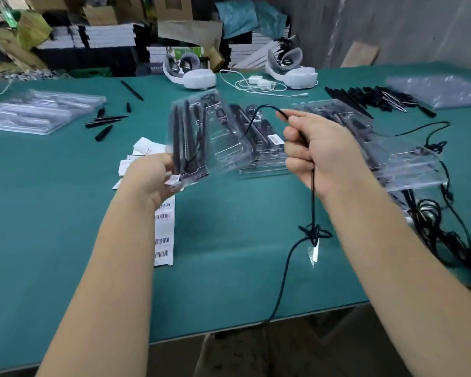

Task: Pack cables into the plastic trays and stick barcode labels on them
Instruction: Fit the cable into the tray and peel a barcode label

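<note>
Head view: everything below is seen from above and behind the hands.
Table [65, 213]: covered in green cloth, reaching across the whole width.
Stack of filled trays [392, 159]: lies at the right, beyond the right wrist, with loose black cables [433, 221] trailing beside it.
Empty trays [38, 112]: piled at the far left of the cloth.
Clear plastic tray [201, 137]: lifted off the table and tilted, with black parts seated in its left compartments.
Label strip [163, 235]: barcode stickers on white backing, flat on the cloth under the left wrist.
Left hand [150, 175]: pinches the tray's near corner.
Right hand [313, 151]: fingers curled tightly round a black cable [313, 202], whose end arcs toward the tray while the rest hangs down past the table's edge.
</note>
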Tool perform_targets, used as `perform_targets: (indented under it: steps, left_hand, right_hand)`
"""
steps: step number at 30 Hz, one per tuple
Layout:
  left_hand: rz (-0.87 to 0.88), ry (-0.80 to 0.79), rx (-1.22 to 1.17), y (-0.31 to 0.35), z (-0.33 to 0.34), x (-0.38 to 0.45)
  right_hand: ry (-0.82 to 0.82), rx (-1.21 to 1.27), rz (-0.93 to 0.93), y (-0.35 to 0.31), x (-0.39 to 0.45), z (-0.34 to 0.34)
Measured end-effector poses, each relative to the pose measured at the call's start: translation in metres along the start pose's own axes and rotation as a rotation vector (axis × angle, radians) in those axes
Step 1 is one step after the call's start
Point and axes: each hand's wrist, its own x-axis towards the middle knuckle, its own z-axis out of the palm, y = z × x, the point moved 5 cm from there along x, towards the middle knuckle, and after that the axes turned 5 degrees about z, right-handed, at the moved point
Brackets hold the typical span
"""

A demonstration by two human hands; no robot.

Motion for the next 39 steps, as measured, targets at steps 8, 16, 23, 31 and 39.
perform_targets:
  steps: [8, 16, 23, 31, 39]
  left_hand:
    - [0.154, 0.086, 0.391, -0.038, -0.003, 0.033]
    - [0.309, 0.179, 1.080, -0.037, 0.006, 0.021]
    - [0.348, 0.233, 1.199, -0.035, 0.004, 0.015]
    - [0.250, 0.089, 1.109, -0.041, 0.000, 0.028]
    - [0.228, -0.031, 0.848, -0.043, -0.007, 0.025]
  right_hand:
    - [0.235, -0.374, -0.053, 0.060, 0.065, -0.007]
    - [0.237, -0.514, -0.182, 0.082, 0.059, -0.031]
    - [0.120, -0.484, -0.187, 0.083, 0.054, -0.027]
    - [0.125, -0.635, 0.077, 0.104, 0.070, -0.028]
    - [0.110, -0.692, 0.152, 0.104, 0.064, -0.028]
